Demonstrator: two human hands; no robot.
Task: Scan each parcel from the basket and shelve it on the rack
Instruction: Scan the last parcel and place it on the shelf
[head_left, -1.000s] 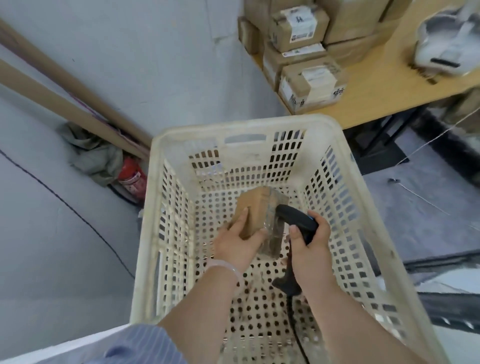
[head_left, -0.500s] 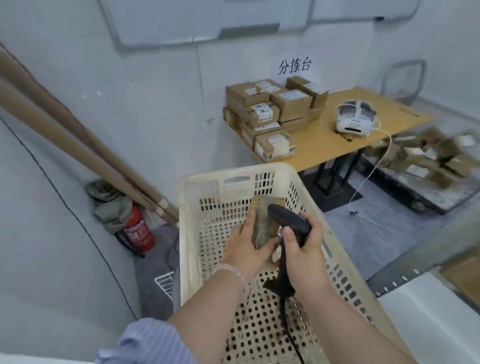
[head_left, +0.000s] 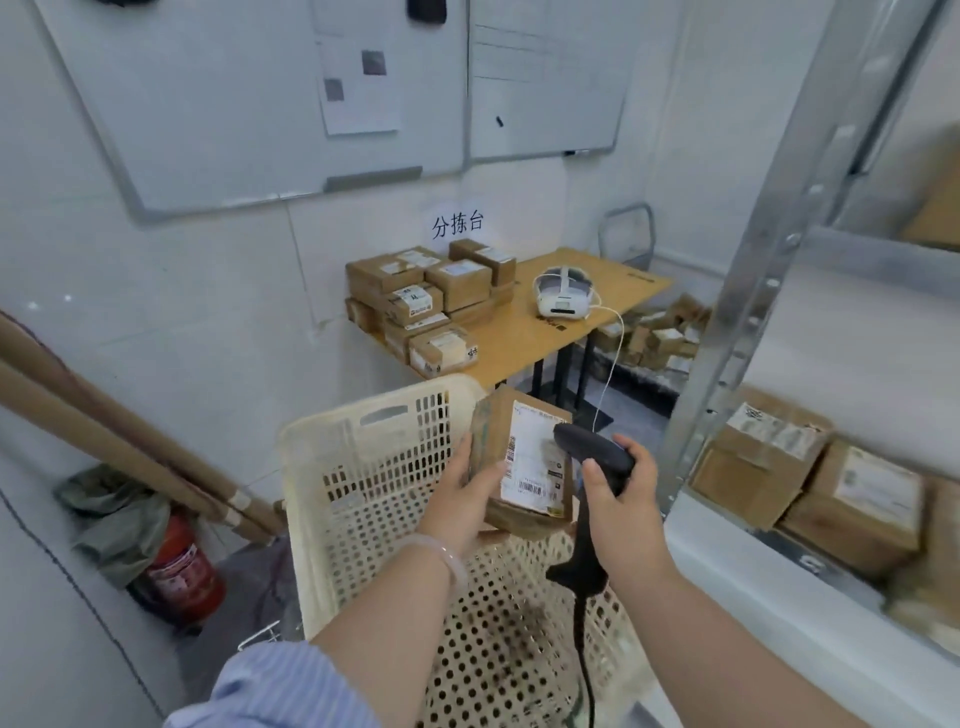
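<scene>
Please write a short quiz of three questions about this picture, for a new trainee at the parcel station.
1. True or false: the left hand holds a parcel with its label in view.
2. What does the right hand grip? A) a pen B) a scanner C) a phone
3. Which white device sits on the table beside the stacked boxes?

Key: 1 true. 2 B. 3 a headset.
</scene>
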